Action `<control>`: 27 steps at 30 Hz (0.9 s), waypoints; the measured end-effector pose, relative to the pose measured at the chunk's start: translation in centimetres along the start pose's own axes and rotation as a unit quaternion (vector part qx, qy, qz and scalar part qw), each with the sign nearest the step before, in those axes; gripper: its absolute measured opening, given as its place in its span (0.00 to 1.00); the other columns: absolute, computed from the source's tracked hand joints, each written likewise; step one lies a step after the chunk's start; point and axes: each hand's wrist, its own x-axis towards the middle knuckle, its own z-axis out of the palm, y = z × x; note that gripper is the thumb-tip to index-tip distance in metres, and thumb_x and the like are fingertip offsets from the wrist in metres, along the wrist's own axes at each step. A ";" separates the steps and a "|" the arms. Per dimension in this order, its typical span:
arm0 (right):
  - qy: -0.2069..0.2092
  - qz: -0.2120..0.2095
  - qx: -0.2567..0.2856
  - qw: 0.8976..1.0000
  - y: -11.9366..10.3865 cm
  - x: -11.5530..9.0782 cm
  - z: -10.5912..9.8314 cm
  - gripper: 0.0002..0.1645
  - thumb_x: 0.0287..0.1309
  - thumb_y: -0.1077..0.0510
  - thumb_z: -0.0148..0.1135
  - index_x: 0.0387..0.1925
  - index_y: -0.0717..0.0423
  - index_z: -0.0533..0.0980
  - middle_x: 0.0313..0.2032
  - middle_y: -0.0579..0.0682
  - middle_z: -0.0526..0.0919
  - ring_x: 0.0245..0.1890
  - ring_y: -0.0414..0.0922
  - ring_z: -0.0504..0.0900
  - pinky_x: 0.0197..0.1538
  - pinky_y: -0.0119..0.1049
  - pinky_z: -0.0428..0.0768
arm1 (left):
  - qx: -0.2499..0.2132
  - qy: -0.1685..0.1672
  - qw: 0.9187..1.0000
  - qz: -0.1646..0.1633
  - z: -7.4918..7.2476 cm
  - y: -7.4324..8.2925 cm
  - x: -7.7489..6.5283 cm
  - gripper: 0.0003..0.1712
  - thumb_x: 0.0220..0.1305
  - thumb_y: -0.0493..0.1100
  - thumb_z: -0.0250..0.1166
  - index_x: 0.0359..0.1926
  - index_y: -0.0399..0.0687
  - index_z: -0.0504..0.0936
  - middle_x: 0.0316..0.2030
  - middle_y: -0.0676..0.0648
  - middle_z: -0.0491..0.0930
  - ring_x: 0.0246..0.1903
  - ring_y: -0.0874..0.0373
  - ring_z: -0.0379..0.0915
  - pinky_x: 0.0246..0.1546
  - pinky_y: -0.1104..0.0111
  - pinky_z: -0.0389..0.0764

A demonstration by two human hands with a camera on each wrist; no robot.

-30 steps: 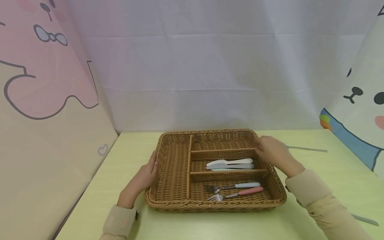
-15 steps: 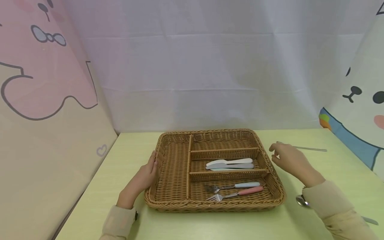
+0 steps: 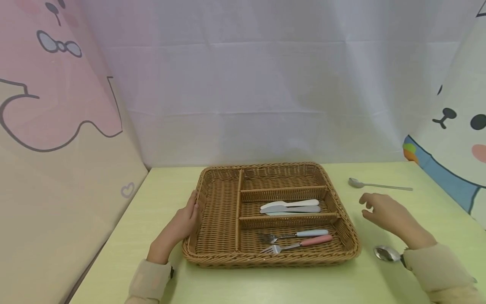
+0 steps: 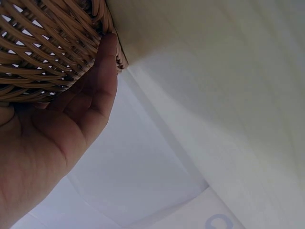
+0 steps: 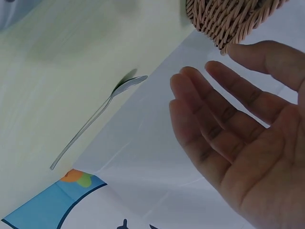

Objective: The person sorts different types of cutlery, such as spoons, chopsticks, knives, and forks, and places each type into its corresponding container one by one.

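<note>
A brown wicker cutlery tray [image 3: 271,259] sits on the table, divided into compartments. My left hand [image 3: 184,221] rests against the outside of its left wall, fingers [image 4: 102,88] lying fairly straight along the weave. Right of the tray, my right hand [image 3: 391,215] hovers with loosely bent fingers and nothing in them. Beyond it lies a long-handled spoon [image 3: 356,183]; another spoon [image 3: 386,253] is partly covered by the right sleeve. Several table knives [image 3: 290,209] fill part of the middle right compartment. The front one contains a blue-handled fork [image 3: 312,233] and a pink-handled fork [image 3: 316,240].
The pale yellow table [image 3: 265,285] ends at a white cloth backdrop [image 3: 235,84]. Cartoon-printed cloth walls stand on the left [image 3: 76,177] and right [image 3: 455,169]. The tray's long left compartment [image 3: 218,211] and back right compartment [image 3: 281,182] show bare weave.
My right hand has drawn away from the tray's right wall, moving right and nearer. Both spoons' bowls have come into sight. My left hand stays at the tray.
</note>
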 end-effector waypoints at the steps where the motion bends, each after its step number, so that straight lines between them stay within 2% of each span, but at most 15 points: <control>1: -0.005 0.000 0.001 1.000 0.3 -0.2 0.0 0.12 0.46 0.66 0.60 0.35 0.70 0.75 0.28 0.62 0.80 0.27 0.55 0.78 0.29 0.52 0.79 | 0.000 -0.001 1.000 0.000 0.0 0.0 0.0 0.30 0.74 0.41 0.33 0.68 0.32 0.36 0.58 0.20 0.61 0.49 0.34 0.70 0.47 0.45 0.76; 13: -0.067 0.012 0.017 0.998 3.2 -2.8 0.6 0.09 0.45 0.67 0.62 0.32 0.68 0.75 0.26 0.56 0.79 0.27 0.53 0.77 0.30 0.52 0.79 | 0.005 0.003 1.000 0.001 0.1 -0.2 0.0 0.29 0.74 0.41 0.33 0.69 0.33 0.36 0.58 0.21 0.61 0.49 0.35 0.70 0.46 0.45 0.76; 20: -0.128 0.034 0.044 0.990 4.6 -4.0 0.9 0.08 0.46 0.67 0.61 0.31 0.66 0.74 0.26 0.54 0.77 0.27 0.52 0.76 0.31 0.50 0.79 | 0.006 0.004 1.000 0.001 0.2 -0.2 0.0 0.30 0.74 0.41 0.33 0.68 0.31 0.35 0.58 0.21 0.61 0.48 0.35 0.70 0.47 0.45 0.75; 27: -0.156 0.046 0.049 0.985 5.2 -5.2 1.3 0.08 0.40 0.67 0.61 0.27 0.59 0.72 0.24 0.50 0.74 0.25 0.46 0.72 0.28 0.44 0.76 | 0.008 0.002 1.000 0.000 0.1 -0.2 0.1 0.30 0.74 0.41 0.33 0.68 0.31 0.35 0.58 0.20 0.62 0.48 0.34 0.70 0.48 0.44 0.74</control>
